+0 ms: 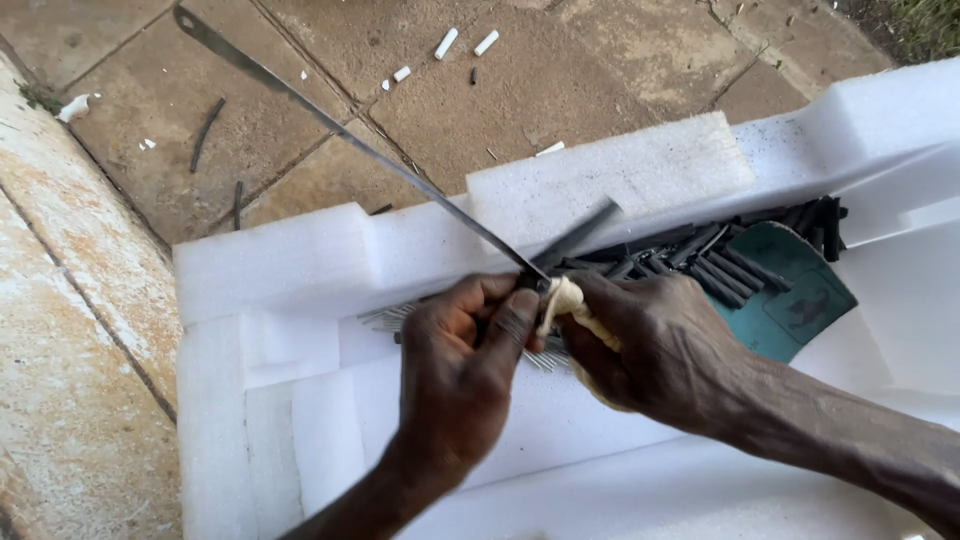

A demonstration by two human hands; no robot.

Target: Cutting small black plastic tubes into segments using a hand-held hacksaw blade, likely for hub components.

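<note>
Metal strip (340,130), foam tray (280,300) holding black sticks (720,260)

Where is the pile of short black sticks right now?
In the head view, the black sticks lie at upper right inside the white foam tray, partly on a teal sheet, just beyond the right hand.

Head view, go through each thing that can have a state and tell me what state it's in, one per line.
Left hand: closed on the near end of the blade.
Right hand: closed on a cloth.
Blade: held, tilted up and away to the left.
Cloth: bunched, pressed against the blade.
Black rods: piled loose in the foam.
Foam tray: open, lying on paving.
</note>
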